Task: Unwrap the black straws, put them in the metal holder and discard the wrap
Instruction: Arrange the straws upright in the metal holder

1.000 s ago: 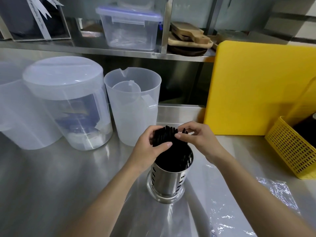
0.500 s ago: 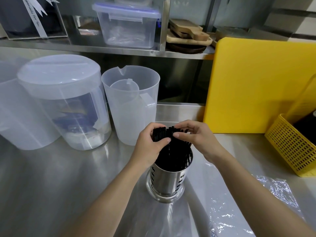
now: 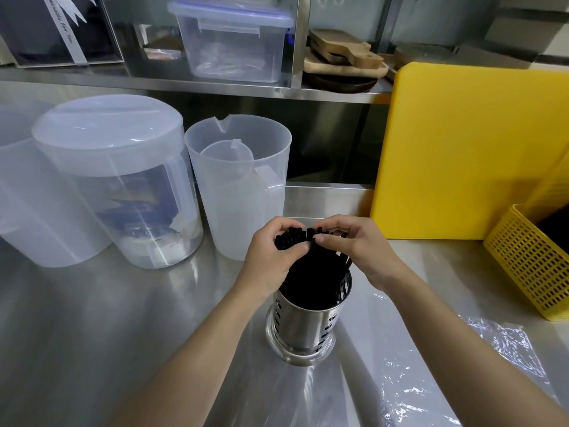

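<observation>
Fingers [image 3: 288, 224] of both hands have closed tighter over black straws [image 3: 303, 266].

Your table [image 3: 92, 318] is brushed steel, smooth with a soft sheen. The holder [image 3: 303, 331] is polished metal, mirror-bright and pierced with slots. The straws [image 3: 308, 272] are matt black plastic. The wrap [image 3: 480, 359] is thin clear film, crinkled and glossy. The jugs [image 3: 237, 192] are frosted translucent plastic; the cutting board [image 3: 468, 149] and basket [image 3: 529, 260] are matt yellow plastic.
</observation>
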Action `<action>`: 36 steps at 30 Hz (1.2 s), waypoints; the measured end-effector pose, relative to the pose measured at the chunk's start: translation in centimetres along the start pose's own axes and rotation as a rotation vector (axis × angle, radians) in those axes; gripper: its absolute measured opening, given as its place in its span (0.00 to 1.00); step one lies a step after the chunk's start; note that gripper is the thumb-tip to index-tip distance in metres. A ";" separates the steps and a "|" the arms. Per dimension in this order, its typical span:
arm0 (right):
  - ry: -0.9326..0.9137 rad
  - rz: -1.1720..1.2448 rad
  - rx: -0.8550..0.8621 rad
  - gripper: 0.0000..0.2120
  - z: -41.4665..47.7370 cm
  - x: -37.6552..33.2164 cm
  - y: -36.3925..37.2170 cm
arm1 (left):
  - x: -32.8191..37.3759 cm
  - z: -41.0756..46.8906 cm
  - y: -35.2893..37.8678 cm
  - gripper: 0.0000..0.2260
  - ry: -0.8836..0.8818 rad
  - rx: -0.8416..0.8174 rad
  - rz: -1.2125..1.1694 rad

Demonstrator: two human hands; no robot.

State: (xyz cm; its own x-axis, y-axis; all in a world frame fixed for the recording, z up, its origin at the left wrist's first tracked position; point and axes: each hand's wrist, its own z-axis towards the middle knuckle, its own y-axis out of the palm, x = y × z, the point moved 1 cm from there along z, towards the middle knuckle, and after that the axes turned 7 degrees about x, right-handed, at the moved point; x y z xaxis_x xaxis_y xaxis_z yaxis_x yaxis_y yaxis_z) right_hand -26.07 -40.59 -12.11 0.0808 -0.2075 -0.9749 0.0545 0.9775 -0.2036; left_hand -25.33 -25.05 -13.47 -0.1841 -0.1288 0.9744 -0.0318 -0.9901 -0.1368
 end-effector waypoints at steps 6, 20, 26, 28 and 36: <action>-0.002 -0.029 0.001 0.08 0.1 -0.3 -0.1 | 0.1 0.2 0.0 0.10 0.021 -0.014 0.044; 0.033 0.016 -0.019 0.02 0.3 -1.5 -0.6 | 1.9 0.3 -0.2 0.01 0.138 -0.087 0.457; -0.020 0.008 0.008 0.05 0.1 -2.1 -0.6 | 2.6 0.1 -0.3 0.03 0.228 -0.042 0.423; -0.056 0.025 0.034 0.05 0.1 -2.3 -0.6 | 2.7 0.2 -0.4 0.04 0.273 0.001 0.404; -0.170 0.024 0.125 0.03 -0.4 -3.9 -0.6 | 3.8 0.3 -0.8 0.05 0.202 -0.039 0.263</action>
State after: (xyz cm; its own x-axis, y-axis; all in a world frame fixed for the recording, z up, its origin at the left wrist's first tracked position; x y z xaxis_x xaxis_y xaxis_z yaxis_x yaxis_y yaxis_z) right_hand -26.78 -40.30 -8.18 0.2493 -0.1981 -0.9480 0.1731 0.9722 -0.1576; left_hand -25.73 -24.76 -9.63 -0.3820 -0.3622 0.8502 0.0056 -0.9209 -0.3898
